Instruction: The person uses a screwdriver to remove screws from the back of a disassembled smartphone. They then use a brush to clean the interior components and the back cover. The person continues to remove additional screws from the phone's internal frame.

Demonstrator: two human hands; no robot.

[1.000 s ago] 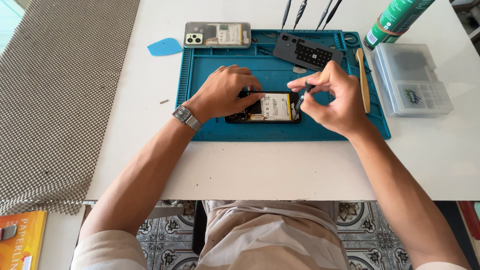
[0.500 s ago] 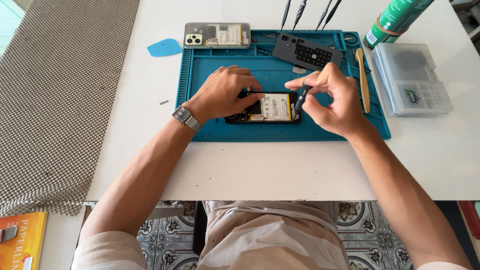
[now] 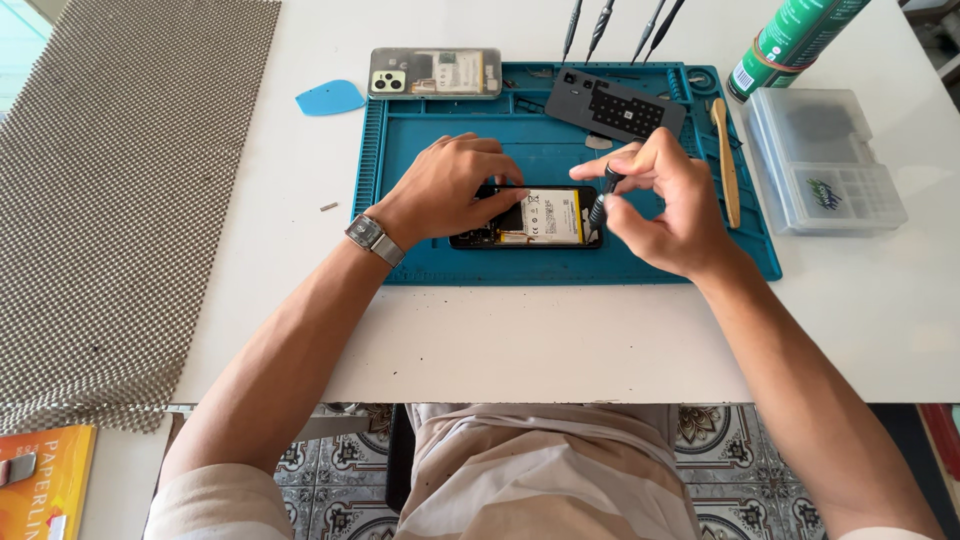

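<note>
Opened phone (image 3: 540, 217): lay mid-mat (image 3: 420, 150), pinned flat by left hand (image 3: 450, 190) from nine o'clock for steadiness. Right hand (image 3: 665, 205), at three o'clock, pinched a small screwdriver (image 3: 603, 195) upright over its edge.

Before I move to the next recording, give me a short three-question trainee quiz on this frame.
1. True or false: the left hand rests on the opened phone that lies on the blue repair mat.
2. What does the right hand hold?
A. the wooden spudger
B. a dark precision screwdriver
C. the green can
3. Fill in: the blue triangular pick lies on the white table, to the ____ of the mat.

Key:
1. True.
2. B: the precision screwdriver, tip down at the phone's right end. The wooden spudger lies on the mat; the green can stands behind the clear parts box.
3. Left.
</note>
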